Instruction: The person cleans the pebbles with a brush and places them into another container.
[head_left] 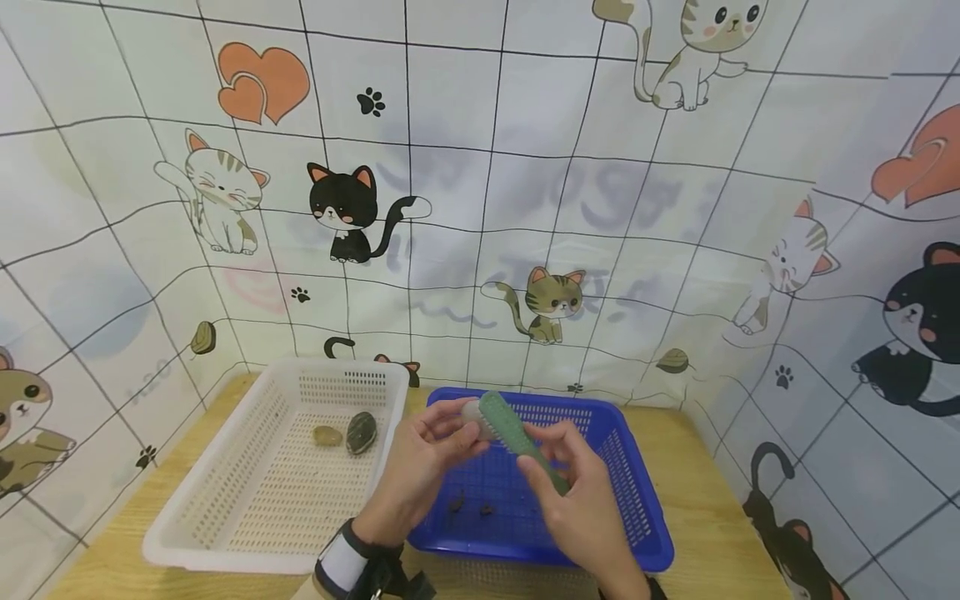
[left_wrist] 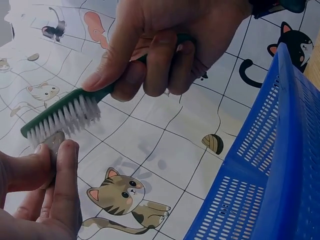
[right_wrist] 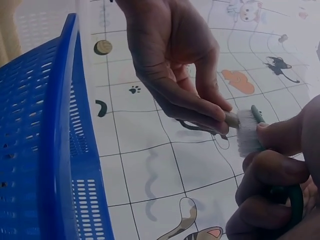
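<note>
Over the blue basket, my left hand (head_left: 423, 467) pinches a pale grey stone (left_wrist: 56, 143) between thumb and fingers. My right hand (head_left: 577, 492) grips the handle of a green brush (head_left: 508, 425), its thumb laid along the back of the head. White bristles (right_wrist: 247, 134) meet the stone's edge in both wrist views. Seen from the head, the brush head slants up to the left and covers part of the stone.
At left stands a white basket (head_left: 217, 561) holding a yellowish pebble (head_left: 327, 435) and a dark striped stone (head_left: 362, 433). Small dark bits (head_left: 487, 509) lie inside the blue basket (head_left: 652, 508). Both baskets stand on a wooden table (head_left: 686, 475), with a cat-print sheet (head_left: 465, 192) behind.
</note>
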